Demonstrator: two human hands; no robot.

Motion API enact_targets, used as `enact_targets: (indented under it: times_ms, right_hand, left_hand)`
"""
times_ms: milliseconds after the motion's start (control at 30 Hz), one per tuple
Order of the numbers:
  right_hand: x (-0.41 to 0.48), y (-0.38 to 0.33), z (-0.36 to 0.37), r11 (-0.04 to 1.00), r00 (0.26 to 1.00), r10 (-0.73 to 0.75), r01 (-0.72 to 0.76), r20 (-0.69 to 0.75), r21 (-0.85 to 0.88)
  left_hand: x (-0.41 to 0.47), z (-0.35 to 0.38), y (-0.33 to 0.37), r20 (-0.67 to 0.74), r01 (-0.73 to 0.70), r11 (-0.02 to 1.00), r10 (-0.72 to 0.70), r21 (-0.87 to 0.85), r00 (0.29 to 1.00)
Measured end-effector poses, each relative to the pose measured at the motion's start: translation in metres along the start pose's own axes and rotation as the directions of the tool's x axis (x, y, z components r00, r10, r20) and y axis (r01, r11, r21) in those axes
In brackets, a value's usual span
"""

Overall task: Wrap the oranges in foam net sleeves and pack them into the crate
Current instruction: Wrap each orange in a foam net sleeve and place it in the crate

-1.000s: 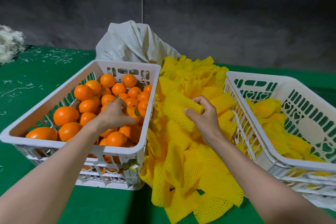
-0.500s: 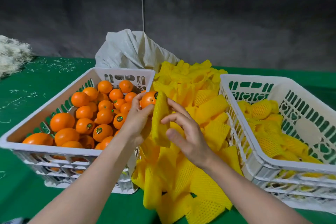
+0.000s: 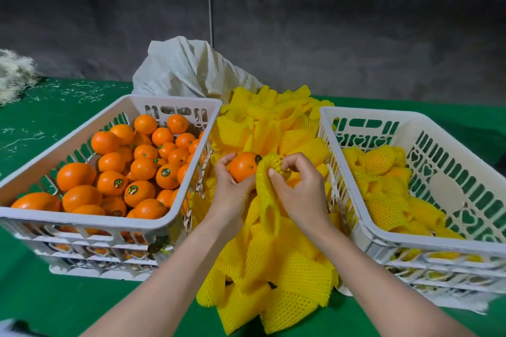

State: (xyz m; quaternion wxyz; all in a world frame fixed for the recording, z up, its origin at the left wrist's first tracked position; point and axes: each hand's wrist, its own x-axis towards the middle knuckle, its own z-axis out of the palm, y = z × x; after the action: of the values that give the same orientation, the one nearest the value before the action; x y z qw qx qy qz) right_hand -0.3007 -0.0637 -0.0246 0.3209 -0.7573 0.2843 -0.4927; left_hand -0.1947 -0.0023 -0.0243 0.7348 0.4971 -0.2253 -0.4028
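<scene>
My left hand (image 3: pixel 231 191) grips an orange (image 3: pixel 243 166) with a small sticker, held over the pile of yellow foam net sleeves (image 3: pixel 273 260) between the two crates. My right hand (image 3: pixel 299 189) pinches the mouth of one yellow sleeve (image 3: pixel 267 189) right beside the orange, touching its right side. The rest of that sleeve hangs down below my fingers. The white crate on the left (image 3: pixel 90 223) is full of loose oranges (image 3: pixel 131 169). The white crate on the right (image 3: pixel 364 238) holds several oranges wrapped in yellow sleeves (image 3: pixel 383 186).
A crumpled white sack (image 3: pixel 189 68) stands behind the sleeve pile. Everything rests on a green table cover (image 3: pixel 54 298) with white scraps at the far left. A pale fibrous heap (image 3: pixel 13 74) lies at the left edge. A dark wall rises behind.
My left hand lifted an orange out of the left crate and carried it right. My right hand picked one sleeve off the pile and brought its mouth against the orange.
</scene>
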Motion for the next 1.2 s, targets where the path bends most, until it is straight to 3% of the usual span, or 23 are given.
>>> enact_targets:
  times_ms: [67, 133, 233, 300, 367, 567, 700, 767, 867, 1000, 1200]
  right_hand:
    - [0.004, 0.002, -0.005, 0.984, 0.993, 0.090, -0.100, 0.076, 0.148]
    - [0.010, 0.004, -0.011, 0.899, 0.961, 0.240, -0.274, 0.139, 0.342]
    - [0.015, 0.005, -0.019, 0.604, 0.859, 0.395, -0.509, 0.325, 0.613]
    - [0.013, 0.002, -0.019, 0.442, 0.775, 0.419, -0.629, 0.473, 0.640]
    - [0.009, -0.002, -0.015, 0.386, 0.720, 0.386, -0.694, 0.577, 0.607]
    - [0.006, -0.004, -0.007, 0.609, 0.751, 0.343, -0.635, 0.564, 0.475]
    - [0.004, 0.000, -0.005, 0.839, 0.871, 0.274, -0.424, 0.408, 0.341]
    - [-0.002, 0.002, -0.001, 0.900, 0.915, 0.220, -0.324, 0.338, 0.291]
    - [-0.010, 0.006, 0.002, 0.887, 0.932, 0.231, -0.320, 0.281, 0.333]
    - [-0.014, 0.005, 0.002, 0.696, 0.880, 0.322, -0.470, 0.349, 0.542]
    - [-0.010, -0.005, -0.004, 0.827, 0.918, 0.284, -0.380, 0.277, 0.414]
  left_hand:
    - [0.000, 0.001, -0.001, -0.012, 0.091, 0.993, -0.092, -0.074, 0.996]
    - [0.004, 0.002, 0.000, -0.018, 0.171, 0.950, -0.182, -0.262, 0.983]
    - [0.007, 0.005, 0.001, -0.051, 0.188, 0.901, -0.226, -0.392, 0.973]
    - [0.009, 0.007, 0.000, -0.066, 0.199, 0.907, -0.239, -0.372, 0.969]
    - [0.008, 0.008, -0.002, -0.045, 0.229, 0.904, -0.262, -0.360, 0.964]
    - [0.001, 0.010, -0.004, 0.017, 0.281, 0.861, -0.302, -0.423, 0.953]
    - [-0.005, 0.012, -0.009, 0.076, 0.270, 0.857, -0.264, -0.439, 0.962]
    - [-0.009, 0.012, -0.012, 0.144, 0.292, 0.851, -0.254, -0.437, 0.956]
    - [-0.013, 0.005, -0.015, 0.225, 0.269, 0.839, -0.180, -0.472, 0.957]
    - [-0.015, -0.004, -0.018, 0.312, 0.249, 0.885, -0.126, -0.394, 0.942]
    - [-0.011, -0.006, -0.028, 0.215, 0.065, 0.982, -0.026, -0.176, 0.976]
